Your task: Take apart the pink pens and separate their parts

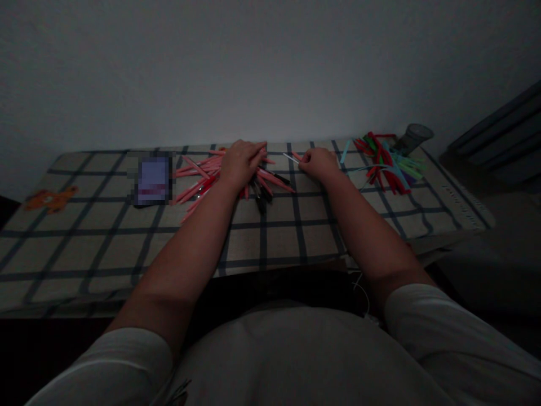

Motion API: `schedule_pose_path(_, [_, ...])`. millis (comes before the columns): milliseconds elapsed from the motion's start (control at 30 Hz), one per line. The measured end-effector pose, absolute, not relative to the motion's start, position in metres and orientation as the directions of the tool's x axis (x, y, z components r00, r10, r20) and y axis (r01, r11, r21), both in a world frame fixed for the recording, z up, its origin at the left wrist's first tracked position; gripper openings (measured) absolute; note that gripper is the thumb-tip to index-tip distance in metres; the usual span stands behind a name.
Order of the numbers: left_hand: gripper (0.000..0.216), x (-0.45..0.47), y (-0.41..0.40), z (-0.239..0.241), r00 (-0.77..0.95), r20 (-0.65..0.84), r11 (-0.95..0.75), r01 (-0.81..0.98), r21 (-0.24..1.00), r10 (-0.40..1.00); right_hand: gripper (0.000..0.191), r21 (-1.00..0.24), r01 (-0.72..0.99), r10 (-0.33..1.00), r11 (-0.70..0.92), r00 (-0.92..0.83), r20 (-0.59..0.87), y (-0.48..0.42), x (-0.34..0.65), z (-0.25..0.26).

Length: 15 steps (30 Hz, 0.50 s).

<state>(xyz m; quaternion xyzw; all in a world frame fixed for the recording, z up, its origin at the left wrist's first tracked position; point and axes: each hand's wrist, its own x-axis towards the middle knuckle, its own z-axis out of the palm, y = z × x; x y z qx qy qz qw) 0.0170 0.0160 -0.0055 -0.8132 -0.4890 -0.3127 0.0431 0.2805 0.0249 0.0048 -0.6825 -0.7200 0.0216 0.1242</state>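
A loose pile of slim pink pen-like sticks (194, 168), with several black ones (261, 200) among them, lies fanned out on the checked cloth. Over the pile rests my left hand (240, 163), palm down, its fingers stretched to the right and touching the sticks. Part of the pile is hidden beneath it. To the right, my right hand (318, 163) is closed in a pinch. Out of its fingers toward the left stick a thin white stick (291, 158) and a short pink end (296, 155); their other ends are hidden in the hand.
Right of my right hand lies a heap of red, blue and green strips (384, 163), beside a dark glass cup (414, 138). A phone-like device (153, 179), blurred out, lies left of the pile. An orange bear figure (51, 199) is farther left. A wall borders the table's back.
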Motion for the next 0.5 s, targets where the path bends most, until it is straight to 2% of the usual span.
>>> schedule_pose_path(233, [0.04,0.0164,0.0198,-0.0094,0.353,0.552,-0.555,0.792,0.254,0.756,0.017,-0.221,0.973,0.981,0.074,-0.032,0.19,0.0231,0.2788,0.0036])
schedule_pose_path(400, [0.029,0.0165,0.0211,-0.0096,0.351,0.56,-0.567,0.777,0.273,0.751,0.03,-0.256,0.959,0.966,0.12,-0.053,0.252,0.0203,0.2759,0.0061])
schedule_pose_path(500, [0.026,0.0171,0.0207,-0.0086,0.325,0.571,-0.555,0.779,0.29,0.754,0.032,-0.269,0.95,0.955,0.16,-0.081,0.284,0.0219,0.2759,0.0047])
